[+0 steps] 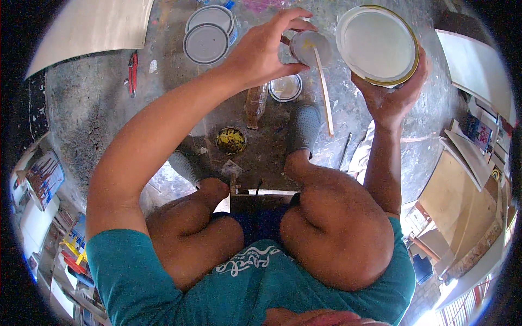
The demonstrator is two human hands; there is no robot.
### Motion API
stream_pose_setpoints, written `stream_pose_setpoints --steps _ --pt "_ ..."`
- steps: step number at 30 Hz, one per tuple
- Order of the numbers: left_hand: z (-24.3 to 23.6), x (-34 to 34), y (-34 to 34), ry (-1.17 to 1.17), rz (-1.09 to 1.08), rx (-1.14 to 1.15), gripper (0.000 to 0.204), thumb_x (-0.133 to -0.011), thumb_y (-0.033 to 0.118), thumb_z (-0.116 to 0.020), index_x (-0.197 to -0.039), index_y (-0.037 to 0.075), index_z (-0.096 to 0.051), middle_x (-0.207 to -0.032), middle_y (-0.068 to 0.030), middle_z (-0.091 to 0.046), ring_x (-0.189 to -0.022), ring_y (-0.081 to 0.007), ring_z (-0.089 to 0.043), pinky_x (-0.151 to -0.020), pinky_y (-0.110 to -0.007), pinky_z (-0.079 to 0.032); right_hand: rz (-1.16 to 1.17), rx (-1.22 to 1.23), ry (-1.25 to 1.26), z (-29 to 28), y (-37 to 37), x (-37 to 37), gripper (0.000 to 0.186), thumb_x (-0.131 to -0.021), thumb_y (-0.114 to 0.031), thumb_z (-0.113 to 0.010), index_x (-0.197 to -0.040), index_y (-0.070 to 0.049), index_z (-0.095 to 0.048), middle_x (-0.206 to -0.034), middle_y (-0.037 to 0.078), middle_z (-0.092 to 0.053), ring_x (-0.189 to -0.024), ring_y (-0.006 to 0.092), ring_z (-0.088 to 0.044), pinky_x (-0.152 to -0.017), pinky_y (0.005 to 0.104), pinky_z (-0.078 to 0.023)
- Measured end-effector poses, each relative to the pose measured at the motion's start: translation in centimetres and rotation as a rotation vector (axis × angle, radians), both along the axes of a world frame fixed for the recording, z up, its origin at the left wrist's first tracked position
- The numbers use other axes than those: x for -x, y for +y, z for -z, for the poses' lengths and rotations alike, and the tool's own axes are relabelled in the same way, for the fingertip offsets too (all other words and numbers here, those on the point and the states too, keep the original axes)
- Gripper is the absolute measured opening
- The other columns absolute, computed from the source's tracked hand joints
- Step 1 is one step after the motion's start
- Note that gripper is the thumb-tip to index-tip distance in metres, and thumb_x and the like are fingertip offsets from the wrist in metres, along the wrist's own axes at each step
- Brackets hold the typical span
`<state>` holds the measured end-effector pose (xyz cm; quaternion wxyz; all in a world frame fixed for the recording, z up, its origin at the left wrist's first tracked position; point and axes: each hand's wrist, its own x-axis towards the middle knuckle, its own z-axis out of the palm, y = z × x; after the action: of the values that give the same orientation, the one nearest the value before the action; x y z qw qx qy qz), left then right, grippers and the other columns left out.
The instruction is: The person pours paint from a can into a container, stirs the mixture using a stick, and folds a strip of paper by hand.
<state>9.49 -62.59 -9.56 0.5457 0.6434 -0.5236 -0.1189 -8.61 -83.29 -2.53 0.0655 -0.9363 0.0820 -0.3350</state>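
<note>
The left hand (265, 50) is curled about a small translucent cup (302, 50), thumb on the near side and fingers on the far side; a pale wooden stick (324, 92) leans out of it toward the person. Just right of the cup, with a gap between, the right hand (396, 95) cradles a round tin (376, 46) from its near side, hand spread around it; I can't tell whether its pale face is a lid or what's inside. To my eye the step in hand is bringing tin and cup together for mixing; any pouring would call for a slow tilt, a steady cup and the stick kept clear. Below stand a shallow round container (285, 87) and a bottle of brownish liquid (256, 106), then a yellow-smeared pot (231, 141). Farther left are a grey disc-topped can (205, 44) and red-handled pliers (132, 75).
</note>
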Motion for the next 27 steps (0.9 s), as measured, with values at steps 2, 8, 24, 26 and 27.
stream_pose_setpoints --steps 2,8,24,26,27 --pt "-0.2 0.2 -0.3 0.010 0.003 -0.007 0.096 -0.069 0.020 -0.095 -0.147 0.014 -0.040 -0.129 -0.0133 -0.068 -0.118 -0.0346 -0.067 -0.092 -0.045 -0.058 -0.059 0.052 -0.095 0.9 -1.6 0.2 0.114 -0.059 -0.031 -0.101 -0.149 0.001 -0.039 -0.134 0.019 -0.057 -0.121 0.0355 -0.060 -0.103 0.0473 -0.050" --pt "-0.1 0.2 -0.7 0.031 0.017 0.023 0.095 -0.068 0.019 -0.095 -0.146 0.014 -0.040 -0.128 -0.0136 -0.069 -0.118 -0.0356 -0.067 -0.092 -0.045 -0.058 -0.003 -0.080 -0.044 -0.7 0.0 0.0 0.115 -0.058 -0.034 -0.102 -0.148 0.000 -0.040 -0.133 0.018 -0.058 -0.120 0.0337 -0.061 -0.103 0.0467 -0.050" --pt "-0.4 -0.1 -0.5 0.076 0.075 -0.033 0.092 -0.073 0.017 -0.093 -0.146 0.013 -0.037 -0.133 -0.0149 -0.064 -0.122 -0.0350 -0.064 -0.095 -0.045 -0.057 0.086 -0.070 0.023 0.8 -1.3 1.0 0.120 -0.055 -0.033 -0.104 -0.149 0.000 -0.036 -0.133 0.020 -0.058 -0.119 0.0323 -0.062 -0.101 0.0446 -0.053" --pt "-0.6 -0.2 -0.6 0.131 0.136 -0.107 0.092 -0.077 0.014 -0.091 -0.148 0.011 -0.033 -0.138 -0.0153 -0.060 -0.127 -0.0325 -0.061 -0.097 -0.045 -0.055 0.158 -0.040 -0.062 1.8 -1.9 1.1 0.120 -0.055 -0.033 -0.104 -0.149 0.001 -0.036 -0.133 0.020 -0.058 -0.118 0.0325 -0.063 -0.100 0.0444 -0.053" --pt "-0.6 -0.1 -0.6 0.122 0.127 -0.108 0.092 -0.077 0.014 -0.091 -0.148 0.011 -0.033 -0.138 -0.0153 -0.060 -0.127 -0.0322 -0.061 -0.097 -0.045 -0.055 0.180 -0.031 -0.091 2.0 -2.1 1.1 0.120 -0.055 -0.033 -0.104 -0.149 0.001 -0.036 -0.132 0.020 -0.058 -0.118 0.0326 -0.063 -0.099 0.0443 -0.054"
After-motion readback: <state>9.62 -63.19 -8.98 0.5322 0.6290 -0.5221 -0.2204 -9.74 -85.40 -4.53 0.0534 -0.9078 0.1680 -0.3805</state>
